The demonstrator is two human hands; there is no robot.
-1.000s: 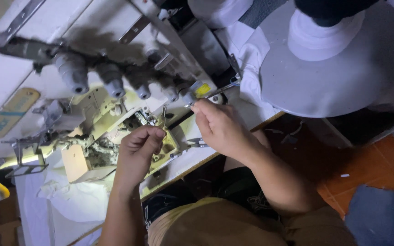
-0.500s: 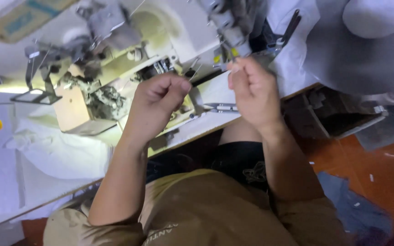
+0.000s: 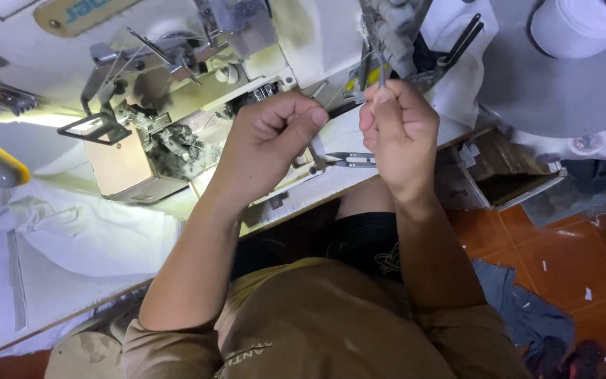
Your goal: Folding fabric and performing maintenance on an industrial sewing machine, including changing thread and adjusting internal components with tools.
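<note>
Both forearms reach forward, bare to the elbows. The left hand (image 3: 269, 137) is curled into a loose fist, thumb pressed against the bent forefinger. The right hand (image 3: 398, 130) is raised just beside it, fingertips (image 3: 381, 97) pinched together and pointing upward.

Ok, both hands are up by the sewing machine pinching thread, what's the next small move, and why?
Probably ease the right hand a little upward toward the thread guides on the sewing machine. Its fingertips pinch something thin just below them, while the left hand is closed in a pinch beside it, seemingly keeping the strand taut. The thread itself is too fine to see, so this is a guess.
</note>
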